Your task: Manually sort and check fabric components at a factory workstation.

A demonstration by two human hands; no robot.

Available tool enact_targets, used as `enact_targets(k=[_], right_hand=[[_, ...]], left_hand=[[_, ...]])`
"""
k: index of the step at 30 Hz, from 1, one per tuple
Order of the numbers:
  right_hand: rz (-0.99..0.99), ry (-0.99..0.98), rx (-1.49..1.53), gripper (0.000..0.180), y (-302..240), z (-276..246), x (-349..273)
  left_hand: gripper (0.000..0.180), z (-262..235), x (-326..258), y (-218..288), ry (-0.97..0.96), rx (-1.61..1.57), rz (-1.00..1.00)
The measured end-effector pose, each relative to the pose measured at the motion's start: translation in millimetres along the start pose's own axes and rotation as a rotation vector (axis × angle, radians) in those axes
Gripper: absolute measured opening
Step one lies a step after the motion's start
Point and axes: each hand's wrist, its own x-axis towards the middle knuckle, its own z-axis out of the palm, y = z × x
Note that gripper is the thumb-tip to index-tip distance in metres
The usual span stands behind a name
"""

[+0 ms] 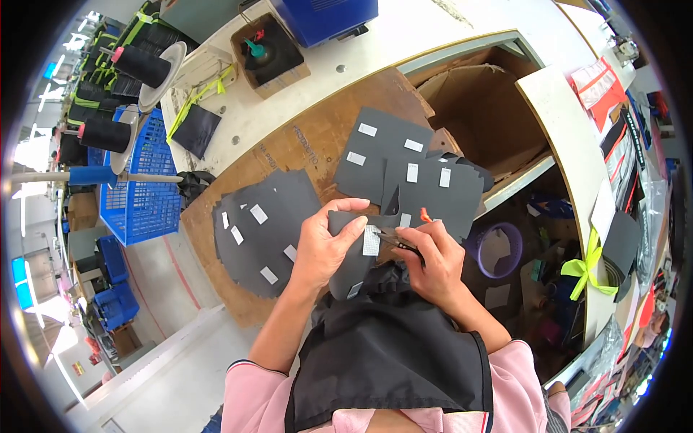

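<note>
My left hand (pixel 321 249) pinches the upper edge of a dark grey fabric piece (pixel 349 254) between thumb and fingers, close in front of my body. The piece carries a white rectangular patch (pixel 371 242). My right hand (pixel 439 265) is closed around small dark thread snips (pixel 406 246), their tips pointing left beside the patch. A bit of orange (pixel 426 215) shows at the right fingers. Left of my hands lies a fanned pile of grey fabric pieces (pixel 278 209) with white patches. Beyond them rests another overlapping group of such pieces (pixel 377 173).
The brown board (pixel 289 148) adjoins a white table (pixel 375 54). An open cardboard box (pixel 491 101) sits in the recess at right, above a purple bin (pixel 518 252). Black thread cones (pixel 144 66) and a blue basket (pixel 137 206) stand at left. A small carton (pixel 280 85) holds a green-topped bottle.
</note>
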Motion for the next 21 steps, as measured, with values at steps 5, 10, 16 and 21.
enact_targets(k=[5,10,16,21], right_hand=[[-0.084,0.004,-0.071,0.033,-1.3,-1.0,0.2],[0.034,0.073,0.084,0.038,2.0,-4.5,-3.1],[0.27,-0.399,0.296,0.024,35.3,-25.9,37.7],[0.244,-0.627,0.51,0.014,46.3,-23.2,34.9]], left_hand=[[0.024,-0.5,-1.8,0.2,0.01,0.014,0.017],[0.025,-1.3,0.3,-4.4,0.002,0.083,0.087],[0.026,-13.9,0.5,9.7,-0.262,0.216,0.137],[0.042,-25.2,7.4,8.6,0.117,0.832,0.597]])
